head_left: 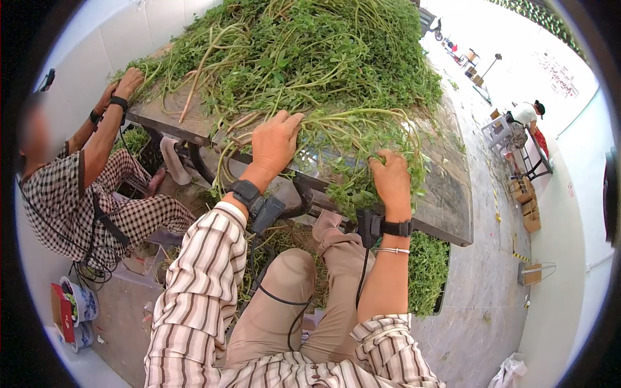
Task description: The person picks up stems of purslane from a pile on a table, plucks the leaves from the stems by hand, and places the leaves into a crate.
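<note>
A large heap of leafy green stems covers the back of the wooden table. At the table's front edge, my left hand is closed around long stems, whose ends curve down beside the wrist. My right hand has its fingers curled on the leafy part of a bunch of green stems that stretches between both hands. Some leaves hang over the edge below the right hand. The fingertips of both hands are partly hidden.
To the left, a seated co-worker reaches both hands to the same heap. Beneath the table at right stands a crate of cut greens. Another person is in the far right background, near cardboard boxes. Buckets stand at lower left.
</note>
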### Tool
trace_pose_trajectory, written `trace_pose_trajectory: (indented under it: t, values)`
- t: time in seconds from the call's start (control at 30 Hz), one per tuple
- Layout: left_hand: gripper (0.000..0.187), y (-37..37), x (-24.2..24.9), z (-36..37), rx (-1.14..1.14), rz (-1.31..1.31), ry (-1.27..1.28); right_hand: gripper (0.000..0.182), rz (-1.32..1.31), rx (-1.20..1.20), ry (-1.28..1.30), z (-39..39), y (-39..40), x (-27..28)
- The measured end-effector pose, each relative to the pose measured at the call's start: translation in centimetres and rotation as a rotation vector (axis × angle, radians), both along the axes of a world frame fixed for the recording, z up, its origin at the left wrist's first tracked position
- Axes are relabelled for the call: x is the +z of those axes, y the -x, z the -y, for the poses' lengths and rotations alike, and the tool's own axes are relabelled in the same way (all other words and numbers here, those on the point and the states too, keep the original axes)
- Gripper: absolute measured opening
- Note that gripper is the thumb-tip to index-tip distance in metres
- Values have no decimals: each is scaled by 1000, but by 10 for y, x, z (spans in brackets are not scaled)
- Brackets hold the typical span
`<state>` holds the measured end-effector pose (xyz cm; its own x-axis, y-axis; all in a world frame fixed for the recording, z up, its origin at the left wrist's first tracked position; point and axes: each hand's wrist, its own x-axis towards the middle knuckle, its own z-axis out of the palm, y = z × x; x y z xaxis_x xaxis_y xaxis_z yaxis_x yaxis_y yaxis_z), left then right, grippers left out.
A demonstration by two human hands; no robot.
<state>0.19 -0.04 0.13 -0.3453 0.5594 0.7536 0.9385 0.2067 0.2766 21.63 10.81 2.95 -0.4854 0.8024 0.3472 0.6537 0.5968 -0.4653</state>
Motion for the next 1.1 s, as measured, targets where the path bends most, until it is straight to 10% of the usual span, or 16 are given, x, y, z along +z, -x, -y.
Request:
trace_pose_trajectory:
  t: [1.1]
  values:
    - [21, 1, -2, -1, 12, -5, -6, 33, -324, -44, 294, -6, 14, -6]
